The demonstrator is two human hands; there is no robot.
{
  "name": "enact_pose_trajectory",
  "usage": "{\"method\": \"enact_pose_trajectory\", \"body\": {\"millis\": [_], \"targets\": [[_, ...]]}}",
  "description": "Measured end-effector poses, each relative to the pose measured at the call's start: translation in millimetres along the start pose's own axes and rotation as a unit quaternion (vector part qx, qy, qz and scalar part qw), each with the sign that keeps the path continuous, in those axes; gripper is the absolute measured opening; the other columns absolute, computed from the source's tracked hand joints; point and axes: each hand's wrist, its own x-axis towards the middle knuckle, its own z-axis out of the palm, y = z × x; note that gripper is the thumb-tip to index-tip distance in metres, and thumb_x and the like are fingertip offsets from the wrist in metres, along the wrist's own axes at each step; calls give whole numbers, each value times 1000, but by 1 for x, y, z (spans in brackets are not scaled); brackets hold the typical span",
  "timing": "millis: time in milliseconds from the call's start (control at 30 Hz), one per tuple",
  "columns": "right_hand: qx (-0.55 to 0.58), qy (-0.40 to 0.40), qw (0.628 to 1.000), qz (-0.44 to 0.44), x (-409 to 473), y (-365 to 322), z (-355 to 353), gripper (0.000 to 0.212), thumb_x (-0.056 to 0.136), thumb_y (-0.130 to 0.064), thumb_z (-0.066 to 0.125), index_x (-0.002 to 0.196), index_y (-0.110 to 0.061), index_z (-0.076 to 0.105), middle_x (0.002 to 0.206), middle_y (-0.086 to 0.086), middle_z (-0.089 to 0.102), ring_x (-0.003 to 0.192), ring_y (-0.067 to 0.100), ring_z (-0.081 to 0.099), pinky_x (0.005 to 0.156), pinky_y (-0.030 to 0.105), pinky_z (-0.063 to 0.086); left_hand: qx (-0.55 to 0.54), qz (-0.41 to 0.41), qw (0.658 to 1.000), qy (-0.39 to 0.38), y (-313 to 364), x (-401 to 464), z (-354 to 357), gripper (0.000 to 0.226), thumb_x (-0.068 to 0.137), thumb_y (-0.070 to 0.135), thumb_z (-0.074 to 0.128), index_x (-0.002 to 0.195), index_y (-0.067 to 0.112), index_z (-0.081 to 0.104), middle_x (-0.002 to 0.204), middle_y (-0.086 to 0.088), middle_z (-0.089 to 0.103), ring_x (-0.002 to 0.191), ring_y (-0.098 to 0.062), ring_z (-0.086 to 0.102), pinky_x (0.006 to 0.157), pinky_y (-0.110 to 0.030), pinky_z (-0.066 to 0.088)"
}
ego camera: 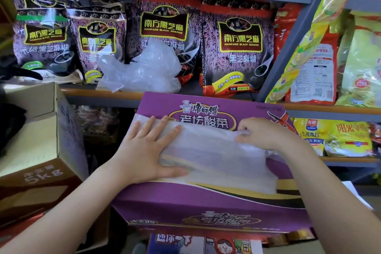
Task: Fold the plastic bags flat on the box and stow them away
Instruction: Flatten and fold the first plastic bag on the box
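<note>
A translucent white plastic bag [216, 156] lies spread flat on top of a purple noodle box [206, 202]. My left hand [148, 148] presses flat on the bag's left part, fingers straight and spread. At the bag's right upper edge my right hand [261, 132] pinches the plastic with curled fingers. A crumpled heap of more clear plastic bags [142, 70] sits on the shelf behind the box, in front of the sesame packets.
Purple black-sesame packets [237, 47] line the grey shelf [99, 93] behind. An open brown carton [41, 130] stands at the left. Yellow snack packets [334, 136] fill the shelves at the right. A printed box [195, 243] lies under the purple one.
</note>
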Motion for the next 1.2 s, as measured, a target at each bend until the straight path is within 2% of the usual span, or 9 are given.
{"method": "enact_pose_trajectory", "body": {"millis": [133, 200, 267, 367, 500, 700, 833, 1033, 1200], "targets": [[7, 38, 999, 26, -8, 13, 7, 24, 89, -33, 53, 70, -25, 41, 100, 7, 60, 94, 28, 55, 70, 34, 36, -6, 9, 1000, 4, 7, 3, -6, 119, 38, 95, -2, 144, 40, -3, 150, 11, -18, 143, -19, -14, 114, -40, -10], [-26, 61, 997, 27, -12, 10, 12, 14, 92, -33, 46, 84, -22, 47, 101, 8, 59, 96, 29, 54, 71, 34, 36, -46, 44, 995, 78, 27, 14, -10, 100, 59, 73, 13, 138, 18, 38, 156, -4, 8, 144, -26, 2, 114, -37, -5], [-92, 96, 991, 19, -15, 4, 17, 24, 96, -33, 40, 105, -13, 49, 108, 10, 59, 101, 31, 54, 73, 35, 35, -95, 89, 982, 134, 54, 26, -10, 83, 70, 55, 15, 125, 4, 52, 148, -15, 32, 140, -32, 20, 115, -39, 7], [-131, 153, 980, 5, -20, 1, 27, 28, 98, -28, 36, 116, -9, 46, 119, 13, 57, 110, 34, 53, 83, 39, 39, -80, 125, 986, 78, 85, 34, 2, 93, 69, 65, 0, 145, 16, 22, 155, -7, 16, 143, -21, 11, 116, -34, 4], [-128, 200, 971, -1, -31, 15, 39, 27, 98, -27, 33, 119, -13, 42, 121, 11, 54, 114, 33, 49, 92, 42, 37, -13, 95, 995, 27, 87, 35, 13, 120, 47, 89, -6, 147, 23, -2, 156, 6, -6, 143, -11, -7, 115, -36, -5], [-145, 198, 966, 76, -48, 71, 31, 27, 100, -32, 30, 109, -12, 46, 114, 6, 59, 110, 27, 51, 91, 38, 28, -9, 88, 996, -2, 90, 32, 8, 141, 26, 97, -12, 147, 23, -9, 155, 8, -12, 142, -9, -12, 117, -38, -7], [-204, 169, 949, 170, -66, 67, 19, 28, 94, -16, 41, 120, -12, 47, 124, 11, 53, 120, 32, 42, 102, 42, 26, -10, 86, 996, -8, 91, 31, 8, 146, 24, 99, -9, 146, 20, -11, 155, 6, -14, 142, -9, -13, 116, -37, -8], [-115, 242, 963, -28, -61, -19, 42, 47, 98, -29, 33, 138, -5, 34, 145, 14, 35, 136, 28, 29, 111, 39, 21, -7, 72, 997, -11, 92, 31, 7, 153, 19, 99, -9, 147, 14, -7, 156, 2, -11, 142, -10, -11, 116, -35, -7], [-12, 155, 988, 9, -50, -11, 76, 65, 96, -52, 24, 150, -23, 3, 159, 4, -3, 146, 20, -6, 117, 41, -1, 10, 66, 998, -4, 87, 27, 10, 151, 21, 98, -13, 147, 15, -7, 156, 0, -11, 142, -12, -12, 116, -35, -7]]}}
